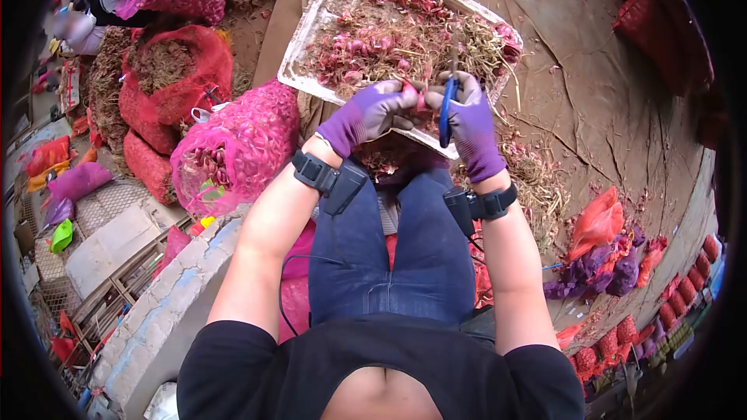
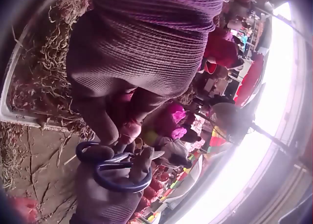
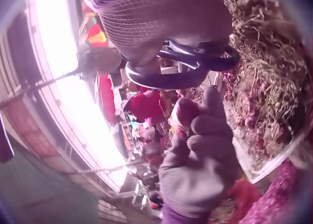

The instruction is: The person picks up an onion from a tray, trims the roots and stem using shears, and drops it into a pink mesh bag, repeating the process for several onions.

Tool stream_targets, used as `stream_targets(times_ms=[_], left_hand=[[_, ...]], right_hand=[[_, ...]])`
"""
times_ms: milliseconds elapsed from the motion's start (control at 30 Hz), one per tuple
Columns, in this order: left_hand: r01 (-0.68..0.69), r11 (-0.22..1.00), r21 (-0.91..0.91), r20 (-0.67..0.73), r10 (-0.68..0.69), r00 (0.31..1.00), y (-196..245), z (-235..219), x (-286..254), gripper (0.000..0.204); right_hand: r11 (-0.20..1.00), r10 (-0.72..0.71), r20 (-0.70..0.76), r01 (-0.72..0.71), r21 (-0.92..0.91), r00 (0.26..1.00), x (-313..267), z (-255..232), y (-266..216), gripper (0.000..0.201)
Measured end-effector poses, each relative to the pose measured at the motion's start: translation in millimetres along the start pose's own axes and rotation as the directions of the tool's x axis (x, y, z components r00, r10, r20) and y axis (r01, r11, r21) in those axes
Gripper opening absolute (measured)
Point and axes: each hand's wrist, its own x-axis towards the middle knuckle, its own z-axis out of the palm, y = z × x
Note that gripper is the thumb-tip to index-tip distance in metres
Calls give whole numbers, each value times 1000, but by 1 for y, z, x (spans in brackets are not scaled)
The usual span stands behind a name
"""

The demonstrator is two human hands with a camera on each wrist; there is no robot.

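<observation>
A small, firm, papery-skinned red shallot (image 1: 414,98) — light, likely slippery — is pinched in the purple-gloved left hand (image 1: 372,111) over the tray's near edge, best held by its bulb, while blue-handled scissors (image 1: 446,113) are gripped by the right hand (image 1: 471,120).

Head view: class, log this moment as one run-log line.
left hand: pinches small red shallot | right hand: grips blue-handled scissors | below: white rectangular tray

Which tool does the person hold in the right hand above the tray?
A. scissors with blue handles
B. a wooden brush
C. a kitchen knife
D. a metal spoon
A: the right hand has its fingers through the blue loops of the scissors, held over the tray, while the left hand pinches a small red bulb.
</observation>
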Motion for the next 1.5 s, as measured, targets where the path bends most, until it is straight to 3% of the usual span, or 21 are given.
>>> stream_targets(times_ms=[33,100,167,367,400,500,533,567,633,667,700,767,900,1000,1033,1100,1167,1233,1300,1433,1500], left_hand=[[0,1000,-3,-1,0,1000,-1,2,-1,26],[-23,938,347,-39,39,998,7,8,-3,28],[-41,894,446,-24,58,998,14,9,-3,29],[-206,585,784,88,224,971,23,6,8,24],[-164,792,588,17,191,982,16,3,14,21],[-196,839,507,-135,302,944,8,22,12,21],[-58,656,752,-146,252,957,10,23,14,22],[-57,657,752,-144,249,958,7,23,15,22],[-223,352,909,41,458,888,0,22,18,24],[-244,504,829,-8,446,895,-4,26,17,25],[-241,503,830,-8,443,896,-4,26,18,25],[-332,141,933,200,564,801,-1,29,19,20],[-413,25,910,321,586,744,3,38,15,13],[-322,-116,940,336,487,806,-5,34,4,15],[-326,-121,938,342,486,804,-8,25,5,15],[64,27,998,-70,448,891,-16,10,7,28],[30,76,997,-63,492,869,-21,7,19,36],[-223,786,577,53,236,970,-17,20,27,40],[-126,787,603,32,134,991,-14,26,29,37],[-182,670,720,31,231,972,-22,21,33,32],[-194,734,651,-3,258,966,-20,24,32,32]], right_hand=[[994,39,43,-35,-104,998,-3,1,-1,45],[997,58,57,-55,-53,997,-2,1,0,45],[939,126,-68,-97,329,990,-2,6,3,46],[951,89,-113,-51,306,990,-3,3,29,47],[961,72,-162,-25,276,984,-6,6,28,48],[969,122,-189,-76,235,974,-9,6,28,50],[975,92,-173,-54,215,981,-9,4,35,51],[980,66,-154,-35,195,986,-11,4,36,52],[980,44,-162,-11,197,986,-11,2,34,53],[982,58,-178,-24,189,982,-11,1,30,53],[983,73,-194,-38,182,978,-11,-1,29,53],[979,76,-183,-39,198,980,-9,-4,35,52],[896,183,-217,-72,439,959,1,-13,47,30],[831,135,-238,22,557,962,5,-25,41,26],[829,130,-241,28,558,962,6,-27,39,26],[846,170,-255,-9,533,952,3,-23,26,32],[857,154,-236,-11,515,959,4,-24,32,36],[865,112,-230,19,502,967,4,-21,40,41],[889,144,-232,-22,458,962,0,-12,32,46],[965,20,-280,55,256,960,-1,-7,24,46],[888,-265,-210,153,-434,941,3,-11,18,40]])
